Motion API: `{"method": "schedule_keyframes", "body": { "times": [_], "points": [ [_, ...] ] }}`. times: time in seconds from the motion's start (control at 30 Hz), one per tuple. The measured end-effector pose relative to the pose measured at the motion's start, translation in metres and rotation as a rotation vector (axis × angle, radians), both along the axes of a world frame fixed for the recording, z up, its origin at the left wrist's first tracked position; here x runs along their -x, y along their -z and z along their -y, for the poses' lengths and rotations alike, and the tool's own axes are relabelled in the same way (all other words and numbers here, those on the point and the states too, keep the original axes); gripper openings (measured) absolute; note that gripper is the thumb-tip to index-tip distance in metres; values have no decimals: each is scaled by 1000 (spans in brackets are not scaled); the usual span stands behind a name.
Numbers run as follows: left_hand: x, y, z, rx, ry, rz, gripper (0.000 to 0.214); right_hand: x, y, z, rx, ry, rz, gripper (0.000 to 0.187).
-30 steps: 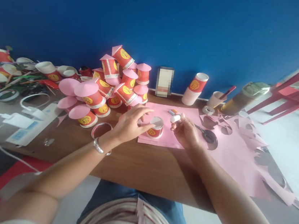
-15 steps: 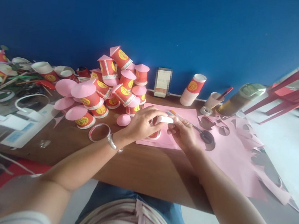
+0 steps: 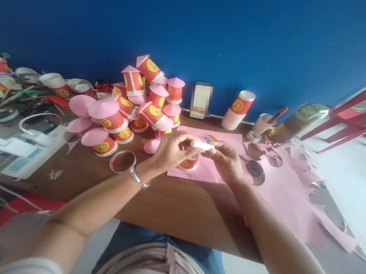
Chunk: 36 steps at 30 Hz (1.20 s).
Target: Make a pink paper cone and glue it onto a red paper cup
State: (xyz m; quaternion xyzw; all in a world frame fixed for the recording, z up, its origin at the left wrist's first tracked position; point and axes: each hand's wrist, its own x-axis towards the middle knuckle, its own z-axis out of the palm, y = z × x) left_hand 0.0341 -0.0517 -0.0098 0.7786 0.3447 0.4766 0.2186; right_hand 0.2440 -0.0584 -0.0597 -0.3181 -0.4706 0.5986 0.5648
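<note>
Between both hands, above a pink paper sheet (image 3: 178,172), is a short white rod-shaped piece (image 3: 201,145); its exact kind is unclear. My left hand (image 3: 172,151) pinches its left end with thumb and fingers, and my right hand (image 3: 228,160) pinches the right end. Just below them a red paper cup (image 3: 189,163) with a yellow print stands on the pink sheet, its top partly hidden by the fingers. Black-handled scissors (image 3: 256,171) lie to the right of my right hand, their blades partly covered. Pens (image 3: 212,138) show behind the fingers.
Red cups with pink cone tops (image 3: 108,114) are piled at left. A tape ring (image 3: 122,161) and white power strip (image 3: 30,158) lie nearer. Stacked cups (image 3: 238,110), a tape roll (image 3: 253,136), a bottle (image 3: 296,120) and pink scraps (image 3: 302,165) occupy the right.
The white piece has turned and now looks narrower. My right fingers have shifted on its right end, and more of the red cup below shows.
</note>
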Motion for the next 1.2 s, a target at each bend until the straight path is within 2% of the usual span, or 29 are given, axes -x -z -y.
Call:
{"method": "schedule_keyframes", "body": {
  "times": [0.1, 0.13, 0.23, 0.33, 0.5, 0.63, 0.73, 0.83, 0.97, 1.03, 1.2],
  "points": [
    [18, 2, -6, -2, 8, -88, 39, -4, 0, -4, 28, 85, -68, 25],
    [27, 4, -8, -13, -37, -139, 42, -6, -1, -6, 33, 112, -79, 24],
    [60, 15, -16, -21, -144, -317, 21, -9, -1, -10, 35, 160, -96, 25],
    [81, 28, -20, 61, -134, -523, 22, -8, 0, -10, 53, 165, -119, 26],
    [76, 45, -17, 107, -52, -764, 33, -3, 1, -7, 99, 143, -90, 28],
    [68, 49, -20, 102, -8, -863, 30, -6, 3, -8, 114, 153, -89, 31],
    [67, 41, -25, 131, -48, -752, 22, -8, 4, -10, 115, 171, -89, 32],
    [62, 24, -32, 153, -38, -447, 14, -9, 4, -11, 106, 177, -80, 32],
    [44, -1, -41, 331, 47, -24, 37, -9, 1, -11, 103, 175, -78, 31],
    [32, -8, -43, 390, 129, 55, 43, -9, 0, -10, 106, 167, -80, 31],
    [10, -13, -41, 180, 152, -6, 44, -8, -1, -7, 75, 107, -55, 27]
  ]
}}
